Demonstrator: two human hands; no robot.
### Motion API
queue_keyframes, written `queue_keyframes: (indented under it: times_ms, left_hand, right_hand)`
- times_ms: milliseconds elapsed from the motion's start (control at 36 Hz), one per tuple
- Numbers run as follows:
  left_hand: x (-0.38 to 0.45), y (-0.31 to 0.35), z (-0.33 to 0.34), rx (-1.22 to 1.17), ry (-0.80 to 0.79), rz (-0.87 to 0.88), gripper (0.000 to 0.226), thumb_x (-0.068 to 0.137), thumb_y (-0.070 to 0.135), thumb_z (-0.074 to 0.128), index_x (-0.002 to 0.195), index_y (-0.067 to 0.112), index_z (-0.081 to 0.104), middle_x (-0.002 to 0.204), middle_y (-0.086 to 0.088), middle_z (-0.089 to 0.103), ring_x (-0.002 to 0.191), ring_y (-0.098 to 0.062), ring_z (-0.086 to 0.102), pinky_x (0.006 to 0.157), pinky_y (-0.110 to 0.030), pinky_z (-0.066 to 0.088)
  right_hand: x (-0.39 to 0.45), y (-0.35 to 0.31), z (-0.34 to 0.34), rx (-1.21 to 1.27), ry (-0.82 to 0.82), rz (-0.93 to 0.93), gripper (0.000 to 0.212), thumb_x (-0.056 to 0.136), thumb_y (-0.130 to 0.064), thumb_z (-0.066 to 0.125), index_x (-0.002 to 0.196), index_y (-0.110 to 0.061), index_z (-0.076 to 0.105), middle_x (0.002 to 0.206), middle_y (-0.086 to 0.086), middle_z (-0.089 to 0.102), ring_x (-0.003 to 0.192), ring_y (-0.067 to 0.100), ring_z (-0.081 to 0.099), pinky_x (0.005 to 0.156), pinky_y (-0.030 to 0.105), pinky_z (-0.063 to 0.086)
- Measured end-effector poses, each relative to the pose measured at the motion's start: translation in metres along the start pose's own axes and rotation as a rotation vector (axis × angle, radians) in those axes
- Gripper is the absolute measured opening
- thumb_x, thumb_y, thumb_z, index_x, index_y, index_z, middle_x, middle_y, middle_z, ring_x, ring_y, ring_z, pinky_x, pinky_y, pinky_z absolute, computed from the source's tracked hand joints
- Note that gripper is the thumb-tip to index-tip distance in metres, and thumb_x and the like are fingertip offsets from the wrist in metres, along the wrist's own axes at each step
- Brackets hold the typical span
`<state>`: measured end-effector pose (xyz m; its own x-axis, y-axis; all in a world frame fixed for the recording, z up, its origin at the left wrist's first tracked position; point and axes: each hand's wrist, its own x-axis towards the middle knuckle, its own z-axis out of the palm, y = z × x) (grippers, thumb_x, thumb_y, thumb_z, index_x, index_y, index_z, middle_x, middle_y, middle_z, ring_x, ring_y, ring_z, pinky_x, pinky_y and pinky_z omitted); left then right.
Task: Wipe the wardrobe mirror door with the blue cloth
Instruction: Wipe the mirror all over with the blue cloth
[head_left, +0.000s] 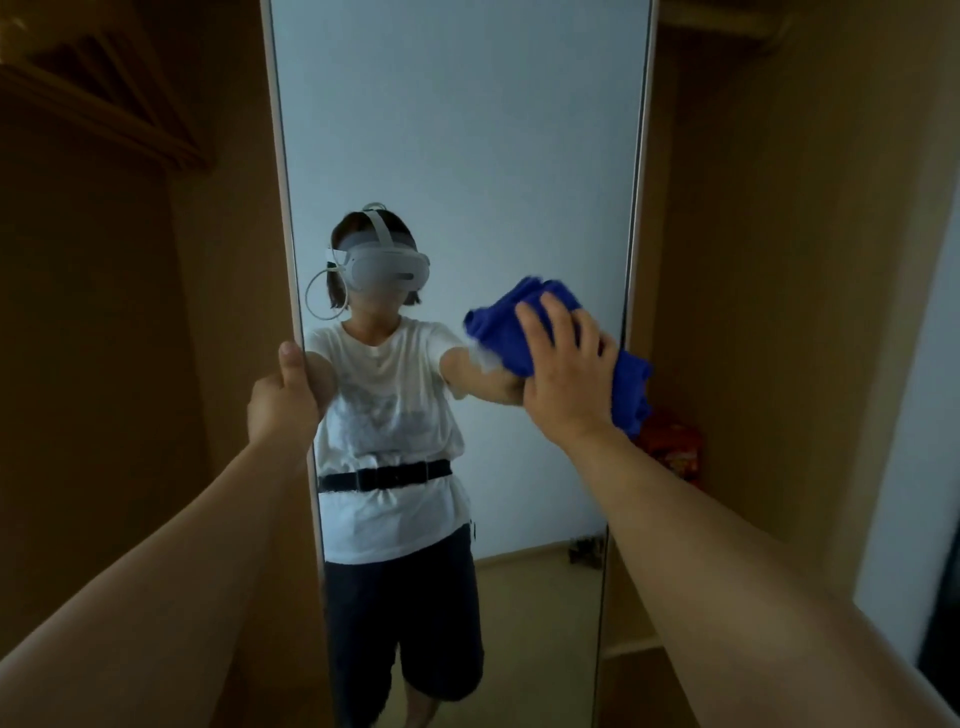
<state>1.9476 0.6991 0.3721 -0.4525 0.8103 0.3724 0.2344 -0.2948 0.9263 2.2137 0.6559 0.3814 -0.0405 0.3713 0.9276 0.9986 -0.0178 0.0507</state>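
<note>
The tall mirror door (467, 130) of the wardrobe stands open in front of me, framed in pale trim. My left hand (283, 395) grips its left edge at mid height, thumb up along the frame. My right hand (569, 364) presses a bunched blue cloth (504, 327) flat against the glass near the right edge, fingers spread over it. Part of the cloth hangs down to the right of my palm. The mirror reflects a person in a white shirt and my arm with the cloth.
Brown wardrobe panels (779, 260) flank the door on both sides, with a shelf (104, 114) at the upper left. A red patterned object (670, 447) sits low inside the wardrobe on the right. A pale wall edge (914, 467) lies far right.
</note>
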Motion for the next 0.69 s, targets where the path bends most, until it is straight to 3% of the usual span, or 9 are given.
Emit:
queue_keyframes:
  times_ms: [56, 111, 222, 361, 500, 694]
  left_hand:
    - [0.001, -0.002, 0.0, 0.005, 0.01, 0.021, 0.058, 0.092, 0.063, 0.021, 0.067, 0.019, 0.049, 0.066, -0.008, 0.058, 0.063, -0.021, 0.058, 0.064, -0.035, 0.048]
    - [0.0, -0.005, 0.002, 0.003, 0.031, 0.053, 0.059, 0.092, 0.063, 0.021, 0.065, 0.019, 0.049, 0.063, -0.006, 0.057, 0.059, -0.019, 0.056, 0.058, -0.03, 0.046]
    - [0.001, -0.006, 0.004, 0.035, 0.076, 0.05, 0.057, 0.092, 0.063, 0.021, 0.064, 0.02, 0.046, 0.062, -0.003, 0.053, 0.057, -0.015, 0.052, 0.051, -0.026, 0.037]
    - [0.008, -0.008, 0.005, 0.051, 0.081, 0.007, 0.056, 0.091, 0.065, 0.021, 0.068, 0.019, 0.043, 0.067, -0.004, 0.053, 0.06, -0.016, 0.052, 0.065, -0.036, 0.043]
    - [0.009, -0.007, 0.007, 0.067, 0.096, -0.004, 0.06, 0.091, 0.065, 0.021, 0.086, 0.013, 0.05, 0.071, -0.005, 0.054, 0.068, -0.023, 0.054, 0.067, -0.038, 0.044]
    - [0.007, -0.005, 0.003, 0.064, 0.068, -0.038, 0.064, 0.09, 0.067, 0.02, 0.09, 0.012, 0.054, 0.087, -0.012, 0.061, 0.083, -0.029, 0.061, 0.078, -0.041, 0.05]
  right_hand:
    - [0.017, 0.011, -0.005, 0.018, 0.0, 0.137, 0.067, 0.07, -0.025, 0.043, 0.137, -0.019, 0.043, 0.144, 0.009, 0.041, 0.121, 0.036, 0.042, 0.087, 0.052, 0.04]
    - [0.028, 0.021, -0.004, 0.02, 0.005, 0.243, 0.07, 0.072, -0.017, 0.053, 0.139, -0.02, 0.037, 0.146, 0.009, 0.037, 0.124, 0.036, 0.039, 0.09, 0.052, 0.039]
    - [0.024, 0.019, 0.004, -0.014, 0.007, 0.322, 0.072, 0.073, -0.015, 0.059, 0.14, -0.019, 0.036, 0.147, 0.009, 0.036, 0.124, 0.035, 0.039, 0.091, 0.051, 0.039]
    - [-0.008, 0.006, 0.015, 0.013, -0.032, 0.452, 0.074, 0.07, -0.015, 0.058, 0.14, -0.018, 0.037, 0.145, 0.01, 0.038, 0.122, 0.035, 0.041, 0.088, 0.05, 0.04]
    - [-0.044, 0.001, 0.023, 0.03, -0.094, 0.476, 0.074, 0.07, -0.016, 0.063, 0.14, -0.015, 0.039, 0.144, 0.013, 0.041, 0.12, 0.037, 0.044, 0.086, 0.051, 0.042]
    - [-0.08, -0.017, 0.03, 0.05, -0.193, 0.499, 0.071, 0.074, -0.026, 0.057, 0.141, -0.012, 0.039, 0.144, 0.016, 0.041, 0.12, 0.039, 0.045, 0.085, 0.053, 0.043]
